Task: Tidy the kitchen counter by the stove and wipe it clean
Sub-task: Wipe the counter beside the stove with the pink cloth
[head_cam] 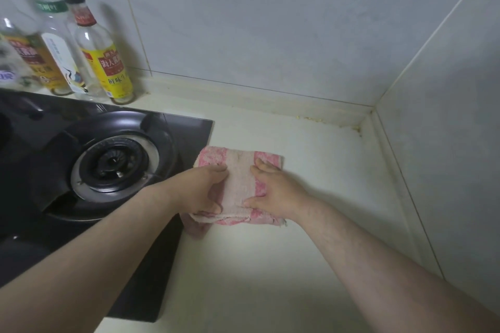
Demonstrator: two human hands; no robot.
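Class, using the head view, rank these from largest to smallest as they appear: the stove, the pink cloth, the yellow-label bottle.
1. stove
2. pink cloth
3. yellow-label bottle, which stands farther from the camera, so its place below the cloth is unsure.

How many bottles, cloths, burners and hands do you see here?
Bottles: 3, left edge too blurred for more
Cloth: 1
Burner: 1
Hands: 2, left hand and right hand
Total: 7

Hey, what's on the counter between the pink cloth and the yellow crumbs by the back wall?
Nothing; in the head view that stretch of counter is bare from the pink cloth to the crumbs.
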